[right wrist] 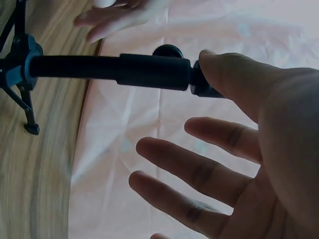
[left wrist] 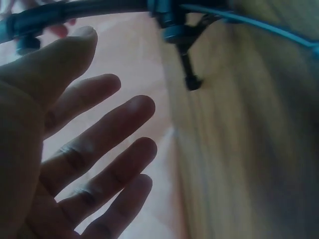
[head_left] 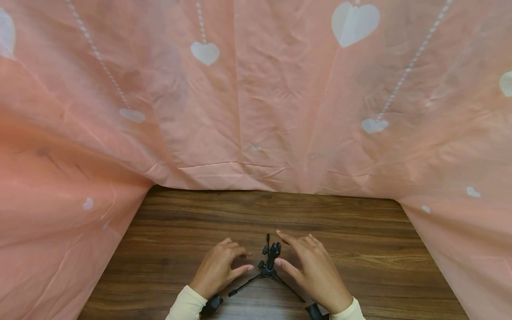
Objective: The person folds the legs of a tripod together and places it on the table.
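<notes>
One black mini tripod (head_left: pixel 270 263) stands upright on the streaked wood-grain tabletop (head_left: pixel 208 218), thin legs (head_left: pixel 289 287) splayed, feet (head_left: pixel 233 293) blunt. Its smooth cylindrical column (right wrist: pixel 75 66) carries a round, ridged knob (right wrist: pixel 168 51). Your left hand (head_left: pixel 218 268) and right hand (head_left: pixel 314 269) flank it, both wide, fingers (left wrist: pixel 99 135) parted, gripping nothing; your right thumb (right wrist: pixel 234 72) overlaps the tripod's upper end in the right wrist view, contact unclear. Beyond hangs creased pink cloth (head_left: pixel 276 89), printed with white hearts (head_left: pixel 355 24) and dotted lines (head_left: pixel 94 50).

From the head I look forward and down, farther off — both wrist views, close in, share the tripod (right wrist: pixel 107 68).
</notes>
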A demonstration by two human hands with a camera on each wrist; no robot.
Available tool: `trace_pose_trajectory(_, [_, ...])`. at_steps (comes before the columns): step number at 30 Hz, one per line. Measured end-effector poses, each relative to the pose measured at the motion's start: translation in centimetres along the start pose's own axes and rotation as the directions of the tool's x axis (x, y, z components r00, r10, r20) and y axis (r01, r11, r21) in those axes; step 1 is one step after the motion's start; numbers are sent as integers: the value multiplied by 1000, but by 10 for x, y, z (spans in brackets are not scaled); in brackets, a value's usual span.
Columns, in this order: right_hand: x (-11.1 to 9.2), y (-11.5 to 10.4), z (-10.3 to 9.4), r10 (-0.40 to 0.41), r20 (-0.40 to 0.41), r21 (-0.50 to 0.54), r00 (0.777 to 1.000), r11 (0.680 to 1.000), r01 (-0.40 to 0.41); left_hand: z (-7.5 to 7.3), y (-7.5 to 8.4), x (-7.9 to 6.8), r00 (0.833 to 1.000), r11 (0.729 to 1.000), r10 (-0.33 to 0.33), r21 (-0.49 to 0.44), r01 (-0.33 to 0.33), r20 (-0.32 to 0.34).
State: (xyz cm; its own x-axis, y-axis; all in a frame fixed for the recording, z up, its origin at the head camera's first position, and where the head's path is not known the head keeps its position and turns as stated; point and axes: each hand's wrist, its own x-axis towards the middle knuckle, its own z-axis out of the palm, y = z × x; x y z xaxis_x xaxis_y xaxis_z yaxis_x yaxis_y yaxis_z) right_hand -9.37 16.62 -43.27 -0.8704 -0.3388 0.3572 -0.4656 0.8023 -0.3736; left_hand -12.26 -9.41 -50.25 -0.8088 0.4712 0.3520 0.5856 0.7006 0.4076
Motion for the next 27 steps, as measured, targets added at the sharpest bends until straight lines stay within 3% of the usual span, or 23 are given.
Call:
trace_pose_trajectory(16, [6,-8,13,11,53,118,999,993,-17,36,-2,-10,994,987,-61,-144,74,93])
trace_pose_trajectory(27, [7,-8,15,3,20,89,1000,996,-5,55,1,-14,998,990,-49,-129,53,37])
